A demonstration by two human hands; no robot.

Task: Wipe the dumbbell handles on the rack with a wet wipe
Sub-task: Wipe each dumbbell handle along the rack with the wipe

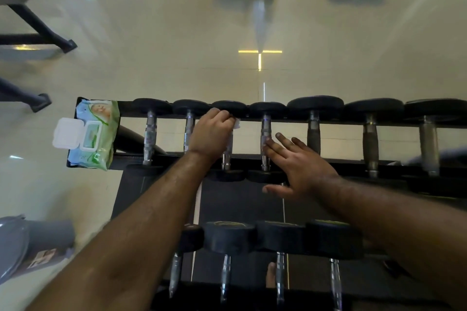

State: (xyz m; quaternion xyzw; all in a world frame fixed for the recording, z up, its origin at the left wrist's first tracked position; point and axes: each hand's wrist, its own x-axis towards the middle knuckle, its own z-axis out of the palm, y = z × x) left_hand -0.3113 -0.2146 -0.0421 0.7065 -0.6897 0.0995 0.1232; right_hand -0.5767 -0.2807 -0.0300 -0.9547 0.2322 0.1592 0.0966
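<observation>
The left hand (211, 134) grips a wipe (236, 124) around the third handle (228, 151), the right hand (295, 166) lies open-fingered beside it, so I judge most handles remain.

Shiny knurled metal dumbbell handles (265, 134), matt black rubber heads (315, 104), glossy plastic wipe pack (94, 134), polished floor tiles (164, 33)

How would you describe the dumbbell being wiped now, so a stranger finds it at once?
Look at the upper rack and count from the wipes packet at its left end. It is the third dumbbell, with a slim chrome handle. Only this one has the left hand curled round its handle with a white wipe.
</observation>
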